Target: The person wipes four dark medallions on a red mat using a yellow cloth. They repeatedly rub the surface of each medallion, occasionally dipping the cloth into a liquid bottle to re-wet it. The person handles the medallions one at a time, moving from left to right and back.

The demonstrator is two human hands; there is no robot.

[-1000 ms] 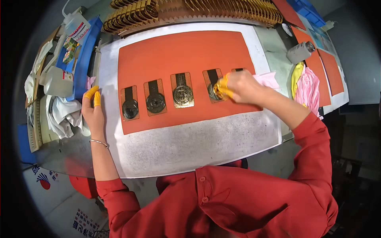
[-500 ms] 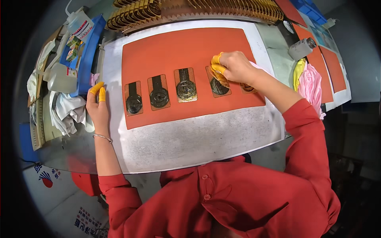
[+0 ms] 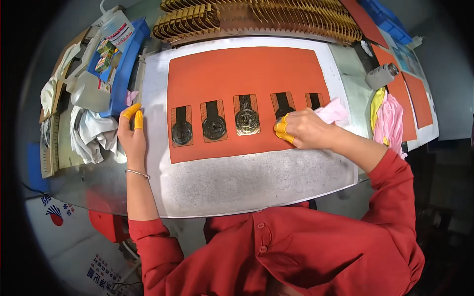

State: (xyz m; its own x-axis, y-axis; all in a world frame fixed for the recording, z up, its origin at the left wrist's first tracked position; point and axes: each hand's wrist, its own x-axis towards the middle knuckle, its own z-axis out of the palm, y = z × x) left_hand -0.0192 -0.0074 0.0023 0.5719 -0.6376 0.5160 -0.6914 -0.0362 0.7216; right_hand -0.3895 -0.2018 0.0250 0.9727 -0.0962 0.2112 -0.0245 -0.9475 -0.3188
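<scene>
If the flat orange sheet (image 3: 247,64) is read as a clock face with twelve at its far edge, crumpled white cloths (image 3: 94,135) lie between eight and nine o'clock on the smooth grey worktop (image 3: 79,180). A translucent plastic bottle (image 3: 94,93) with a pale label stands at nine, beside a long blue plastic tray (image 3: 129,74), and a translucent squeeze bottle (image 3: 117,30) with a bent spout is at ten.

Near nine, inside those, the left hand (image 3: 132,130) rests at the left edge of the pale, speckled backing board (image 3: 256,192); its fingers are loosely spread, two of them in yellow finger covers (image 3: 138,120), and nothing shows in its grasp. A silver bangle (image 3: 137,174) circles that wrist. Across twelve runs a rack of curved gold-coloured pieces (image 3: 261,22).

Five rectangular gold-patterned plates with black medal-shaped designs form a row on the sheet: the first plate (image 3: 181,128) between eight and nine, the second plate (image 3: 214,121) at eight, the third plate (image 3: 247,116) just below the dial's centre, the fourth plate (image 3: 282,101) and partly hidden fifth plate (image 3: 313,100) towards three.

Towards four, the right hand (image 3: 301,129) covers the lower end of the fourth plate, its yellow-covered fingers bunched together; whether they pinch anything cannot be told. Past the hand, at three, lies a pale pink cloth (image 3: 333,111). Farther out are a grey capped bottle (image 3: 381,75) between two and three, then yellow and pink cloths (image 3: 388,118) at three.
</scene>
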